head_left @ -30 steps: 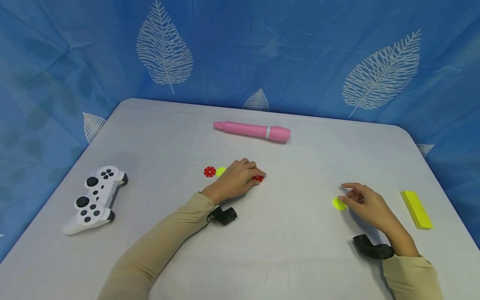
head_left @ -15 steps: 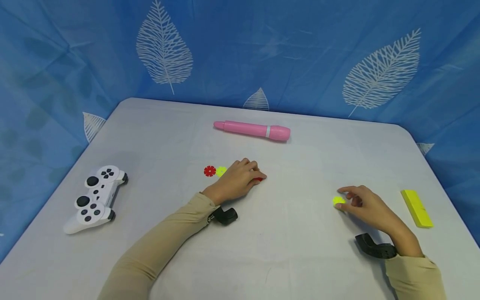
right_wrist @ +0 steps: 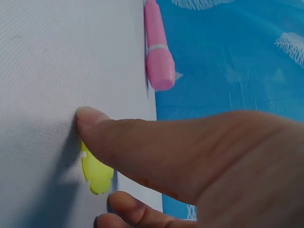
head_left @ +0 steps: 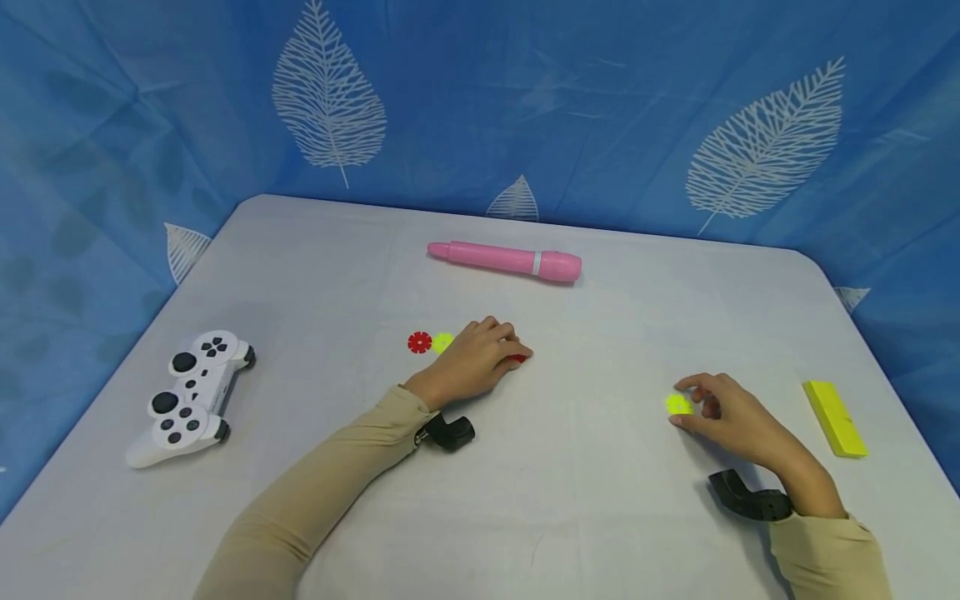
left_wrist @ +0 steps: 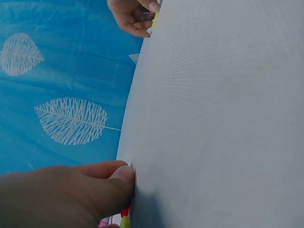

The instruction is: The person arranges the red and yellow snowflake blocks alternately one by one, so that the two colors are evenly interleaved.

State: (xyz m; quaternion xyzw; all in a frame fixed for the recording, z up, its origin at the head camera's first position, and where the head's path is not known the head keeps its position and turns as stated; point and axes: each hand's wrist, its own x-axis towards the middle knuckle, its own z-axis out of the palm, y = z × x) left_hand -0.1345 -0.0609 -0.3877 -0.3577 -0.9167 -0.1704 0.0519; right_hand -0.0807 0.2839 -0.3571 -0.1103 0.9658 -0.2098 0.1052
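Note:
My left hand (head_left: 467, 360) rests low on the table, thumb and index finger pinching a red notched disc (head_left: 517, 358) that is mostly covered. In the left wrist view, a sliver of that red disc (left_wrist: 125, 212) shows beneath the thumb, with a yellow piece (left_wrist: 124, 222) right beside it. My right hand (head_left: 738, 417) lies around a yellow notched disc (head_left: 678, 404), thumb and index finger spread to either side of it. From the right wrist, the thumb tip is down at the table and overlaps one end of the yellow disc (right_wrist: 97, 173); the other fingers are apart from it.
Left of my left hand lie another red disc (head_left: 420, 342) and a yellow disc (head_left: 442, 342), side by side. A pink microphone-shaped stick (head_left: 504, 261) lies at the back. A white game controller (head_left: 193, 396) is at far left, a yellow block (head_left: 834, 418) at far right.
My right thumb has drawn back from over the yellow disc to its near edge, and the index finger has shifted slightly nearer. The left fingers have closed further over the red disc.

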